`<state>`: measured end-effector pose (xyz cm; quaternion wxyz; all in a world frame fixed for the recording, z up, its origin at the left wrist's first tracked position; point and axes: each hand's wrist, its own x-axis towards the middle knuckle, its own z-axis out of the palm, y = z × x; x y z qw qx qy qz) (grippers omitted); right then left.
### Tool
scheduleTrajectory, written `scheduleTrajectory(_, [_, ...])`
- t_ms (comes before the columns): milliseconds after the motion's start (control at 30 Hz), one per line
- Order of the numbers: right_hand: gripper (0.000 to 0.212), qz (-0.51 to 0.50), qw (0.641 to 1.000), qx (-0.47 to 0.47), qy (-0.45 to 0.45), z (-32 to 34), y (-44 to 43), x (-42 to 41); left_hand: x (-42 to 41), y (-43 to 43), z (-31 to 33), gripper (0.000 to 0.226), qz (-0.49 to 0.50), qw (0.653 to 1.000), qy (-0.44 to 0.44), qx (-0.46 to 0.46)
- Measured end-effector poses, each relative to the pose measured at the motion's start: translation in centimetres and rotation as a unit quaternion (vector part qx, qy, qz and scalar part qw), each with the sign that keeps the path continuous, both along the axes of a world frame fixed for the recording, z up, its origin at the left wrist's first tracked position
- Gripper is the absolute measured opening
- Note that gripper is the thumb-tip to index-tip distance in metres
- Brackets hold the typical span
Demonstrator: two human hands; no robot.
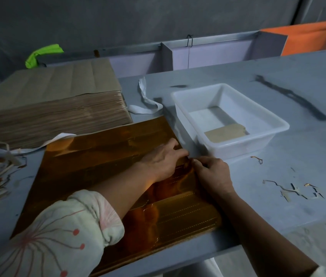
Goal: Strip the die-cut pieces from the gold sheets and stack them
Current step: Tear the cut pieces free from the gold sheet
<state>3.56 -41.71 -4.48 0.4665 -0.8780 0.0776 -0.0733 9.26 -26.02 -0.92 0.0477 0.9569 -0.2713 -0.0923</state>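
L hand (162, 159) lies palm-down on the gold sheet (98, 166), fingers near straight, pressing it flat, tips at the sheet's right edge. R hand (213, 173) has fingers curled, pinching that same edge right beside the L fingertips. Sheet lies flat on the table (277, 92) under both hands. L forearm crosses the sheet diagonally; R forearm comes in along its right side. One cut piece (225, 132) lies in the white tub (277, 124), near the hands on their far side.
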Motion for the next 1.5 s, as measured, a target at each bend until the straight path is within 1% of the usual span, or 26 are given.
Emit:
scheduleTrajectory(167, [0.024,0.004,1.0,0.024,0.013,0.5,-0.1,0.0,0.3,0.0,0.6,0.041,-0.014,0.999,-0.043,-0.013])
scheduleTrajectory(233, [0.024,0.002,0.999,0.05,0.015,0.7,-0.2,-0.1,0.4,0.1,0.9,0.026,-0.011,0.998,-0.054,-0.039])
scheduleTrajectory(333, [0.035,0.01,0.997,0.08,0.016,1.2,-0.1,-0.4,0.4,0.3,1.6,0.004,-0.017,0.997,-0.058,-0.055])
scheduleTrajectory(400, [0.042,0.014,0.997,0.077,0.004,1.5,-0.1,-0.5,0.4,0.4,2.0,0.014,-0.017,0.995,-0.071,-0.073])
scheduleTrajectory(467, [0.041,0.011,0.997,0.076,-0.005,1.9,-0.1,-0.6,0.2,0.6,2.8,0.019,-0.022,0.991,-0.109,-0.078])
scheduleTrajectory(533, [0.035,0.013,0.994,0.108,-0.006,2.4,-0.1,-0.5,-0.1,1.0,3.8,0.011,-0.022,0.99,-0.105,-0.094])
scheduleTrajectory(567, [0.035,0.02,0.99,0.142,-0.002,2.7,-0.1,-0.5,-0.2,1.2,4.3,0.008,-0.025,0.989,-0.103,-0.1])
scheduleTrajectory(667, [0.038,0.042,0.96,0.271,0.048,3.4,0.3,-0.6,-0.4,2.0,5.2,0.007,-0.027,0.984,-0.131,-0.116])
scheduleTrajectory(733, [0.05,0.072,0.938,0.321,0.105,3.9,0.5,-0.6,-0.3,2.5,5.5,0.007,-0.043,0.976,-0.169,-0.131])
scheduleTrajectory(833, [0.072,0.14,0.919,0.325,0.171,4.7,0.6,-0.5,-0.1,3.0,5.7,0.008,-0.043,0.966,-0.19,-0.167])
scheduleTrajectory(900, [0.076,0.18,0.914,0.312,0.185,4.7,0.5,-0.5,-0.1,3.2,5.3,0.009,-0.022,0.962,-0.188,-0.195])
scheduleTrajectory(933, [0.076,0.203,0.906,0.318,0.191,4.8,0.6,-0.5,-0.1,3.4,5.0,0.01,-0.005,0.96,-0.183,-0.213])
scheduleTrajectory(1000, [0.07,0.241,0.887,0.339,0.203,5.3,1.0,-0.4,-0.2,3.8,4.2,0.017,0.037,0.955,-0.165,-0.245])
scheduleTrajectory(1033, [0.06,0.25,0.882,0.346,0.2,5.7,1.6,-0.2,-0.4,4.2,3.8,0.024,0.062,0.952,-0.151,-0.258])
scheduleTrajectory(1067, [0.048,0.253,0.885,0.339,0.195,6.2,2.1,0.1,-0.7,4.6,3.3,0.033,0.089,0.95,-0.134,-0.268])
scheduleTrajectory(1133, [0.037,0.217,0.906,0.293,0.213,7.2,2.5,0.6,-1.7,6.0,2.1,0.046,0.144,0.947,-0.095,-0.273])
scheduleTrajectory(1167, [0.038,0.203,0.901,0.298,0.239,7.0,2.2,0.7,-2.4,6.8,1.5,0.053,0.166,0.947,-0.071,-0.267])
scheduleTrajectory(1200, [0.045,0.205,0.892,0.302,0.265,6.8,1.7,0.4,-3.3,7.8,0.9,0.06,0.183,0.948,-0.042,-0.256])
scheduleTrajectory(1233, [0.052,0.208,0.887,0.294,0.288,6.7,1.3,0.0,-4.2,8.8,0.3,0.069,0.193,0.951,-0.01,-0.24])
scheduleTrajectory(1267, [0.056,0.206,0.89,0.275,0.301,6.6,0.8,-0.3,-5.2,9.7,-0.1,0.08,0.196,0.956,0.025,-0.219])
scheduleTrajectory(1300, [0.057,0.195,0.898,0.255,0.302,6.3,0.4,-0.5,-6.2,10.5,-0.6,0.093,0.192,0.961,0.057,-0.192])
scheduleTrajectory(1367, [0.05,0.168,0.913,0.221,0.298,6.5,0.7,-0.5,-7.9,11.7,-1.3,0.119,0.181,0.972,0.094,-0.118])
scheduleTrajectory(1433, [0.043,0.149,0.924,0.192,0.297,6.8,1.1,-0.5,-9.0,12.3,-2.4,0.129,0.161,0.982,0.09,-0.048])
scheduleTrajectory(1500, [0.038,0.135,0.933,0.151,0.297,6.8,1.4,-0.6,-10.0,12.4,-3.4,0.129,0.132,0.989,0.066,-0.017])
